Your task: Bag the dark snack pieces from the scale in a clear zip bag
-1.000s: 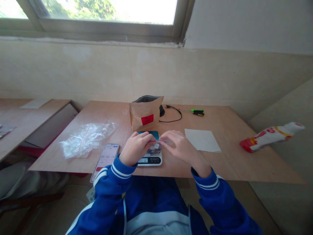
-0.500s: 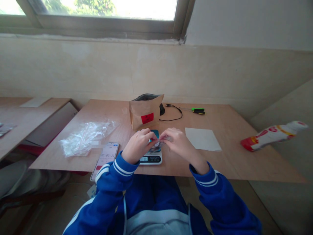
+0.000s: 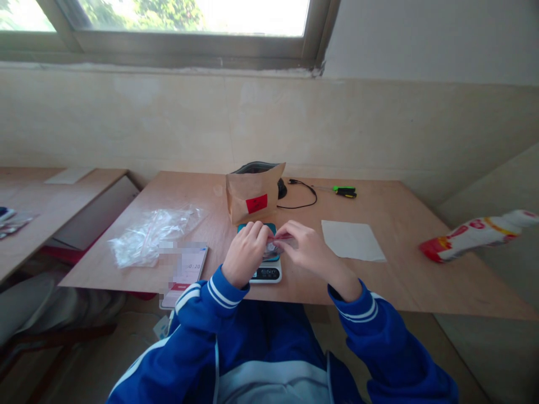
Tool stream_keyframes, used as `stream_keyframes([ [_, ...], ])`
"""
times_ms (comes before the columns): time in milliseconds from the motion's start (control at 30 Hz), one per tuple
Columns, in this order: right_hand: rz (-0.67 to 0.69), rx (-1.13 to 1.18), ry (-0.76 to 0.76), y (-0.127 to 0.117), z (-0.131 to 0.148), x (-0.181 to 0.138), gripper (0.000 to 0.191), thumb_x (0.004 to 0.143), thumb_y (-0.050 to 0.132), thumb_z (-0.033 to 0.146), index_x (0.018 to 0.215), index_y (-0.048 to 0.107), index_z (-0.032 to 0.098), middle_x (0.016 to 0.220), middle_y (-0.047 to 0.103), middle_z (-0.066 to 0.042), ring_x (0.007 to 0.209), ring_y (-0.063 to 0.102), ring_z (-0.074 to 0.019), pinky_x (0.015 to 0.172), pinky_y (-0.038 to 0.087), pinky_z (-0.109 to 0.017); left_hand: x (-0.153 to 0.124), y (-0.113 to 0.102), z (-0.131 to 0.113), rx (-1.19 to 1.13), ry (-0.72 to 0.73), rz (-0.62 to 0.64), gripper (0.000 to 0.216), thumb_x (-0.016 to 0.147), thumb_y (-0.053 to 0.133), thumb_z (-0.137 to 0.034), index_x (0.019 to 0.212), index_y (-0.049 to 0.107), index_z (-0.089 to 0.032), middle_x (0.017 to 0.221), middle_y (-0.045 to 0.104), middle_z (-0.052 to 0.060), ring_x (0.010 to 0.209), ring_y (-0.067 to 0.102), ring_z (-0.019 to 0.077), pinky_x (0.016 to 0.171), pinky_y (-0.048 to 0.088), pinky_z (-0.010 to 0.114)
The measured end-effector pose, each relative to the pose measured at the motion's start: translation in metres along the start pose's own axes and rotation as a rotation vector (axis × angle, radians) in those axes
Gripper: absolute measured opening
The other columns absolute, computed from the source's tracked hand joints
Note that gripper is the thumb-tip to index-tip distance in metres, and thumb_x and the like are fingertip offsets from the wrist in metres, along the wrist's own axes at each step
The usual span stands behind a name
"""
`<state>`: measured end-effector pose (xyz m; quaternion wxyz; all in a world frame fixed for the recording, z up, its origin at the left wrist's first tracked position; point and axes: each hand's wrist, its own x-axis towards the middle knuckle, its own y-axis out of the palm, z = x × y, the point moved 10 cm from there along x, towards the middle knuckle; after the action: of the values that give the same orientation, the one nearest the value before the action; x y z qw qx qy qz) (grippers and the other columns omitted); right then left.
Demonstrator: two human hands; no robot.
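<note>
Item: small clear plastic zip bag, creased, with dark contents too small to identify. Location: held just above the blue-topped digital kitchen scale at the near edge of the plywood table.

Left hand: fingers curled, pinching the bag's left top edge. Right hand: fingers pinched on the right top edge. Both wear blue sleeves with white stripes.

Step in hand, by my judgement: working the bag's mouth, pressing it closed or pulling it open; which one cannot be told. The next move calls for an even, light grip along the strip.

Nearby: brown paper pouch with red label behind the scale; pile of clear plastic bags and smartphone left; white paper sheet right.
</note>
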<state>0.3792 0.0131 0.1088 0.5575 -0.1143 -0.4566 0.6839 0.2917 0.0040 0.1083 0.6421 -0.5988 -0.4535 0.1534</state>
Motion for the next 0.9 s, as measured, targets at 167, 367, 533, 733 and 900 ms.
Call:
stream_keyframes([
  [167, 0.004, 0.04, 0.043, 0.0, -0.004, 0.0, 0.017, 0.085, 0.053, 0.007, 0.076, 0.06, 0.019, 0.08, 0.065, -0.003, 0.078, 0.062, -0.0168, 0.07, 0.045, -0.028, -0.003, 0.0, -0.009, 0.121, 0.014, -0.021, 0.009, 0.092, 0.049, -0.016, 0.089, 0.057, -0.016, 0.088, 0.062, 0.007, 0.081, 0.054, 0.0231, 0.07, 0.043, 0.035],
  [367, -0.064, -0.116, 0.044, 0.003, 0.001, -0.006, 0.023, 0.08, 0.045, -0.002, 0.074, 0.056, 0.018, 0.079, 0.061, -0.006, 0.078, 0.058, -0.0191, 0.068, 0.043, -0.03, -0.003, 0.0, -0.013, 0.117, 0.011, -0.033, 0.011, 0.092, 0.048, -0.014, 0.088, 0.058, -0.017, 0.086, 0.063, 0.006, 0.08, 0.055, 0.0223, 0.069, 0.04, 0.035],
  [533, -0.107, -0.167, -0.021, 0.001, 0.002, -0.013, 0.021, 0.083, 0.044, 0.001, 0.08, 0.055, 0.019, 0.083, 0.059, -0.007, 0.08, 0.056, -0.0206, 0.07, 0.043, -0.031, -0.004, -0.005, 0.007, -0.096, -0.021, -0.04, 0.016, 0.093, 0.053, -0.031, 0.088, 0.063, -0.019, 0.083, 0.067, 0.004, 0.08, 0.058, 0.0202, 0.073, 0.041, 0.034],
  [733, -0.054, 0.023, -0.032, -0.011, -0.003, -0.011, 0.012, 0.091, 0.049, 0.011, 0.083, 0.055, 0.019, 0.085, 0.061, -0.004, 0.081, 0.059, -0.0175, 0.073, 0.046, -0.03, -0.019, 0.001, 0.055, -0.808, -0.268, -0.16, 0.024, 0.084, 0.066, -0.041, 0.083, 0.067, -0.017, 0.082, 0.072, 0.004, 0.077, 0.065, 0.0159, 0.07, 0.051, 0.027],
  [900, -0.024, 0.036, -0.058, -0.008, 0.009, -0.009, 0.006, 0.092, 0.056, 0.023, 0.096, 0.058, 0.02, 0.095, 0.066, -0.005, 0.092, 0.061, -0.0197, 0.083, 0.047, -0.034, -0.026, 0.017, 0.062, -1.116, -0.423, -0.158, 0.034, 0.076, 0.072, -0.048, 0.081, 0.068, -0.014, 0.078, 0.074, 0.004, 0.072, 0.069, 0.0175, 0.065, 0.056, 0.027],
])
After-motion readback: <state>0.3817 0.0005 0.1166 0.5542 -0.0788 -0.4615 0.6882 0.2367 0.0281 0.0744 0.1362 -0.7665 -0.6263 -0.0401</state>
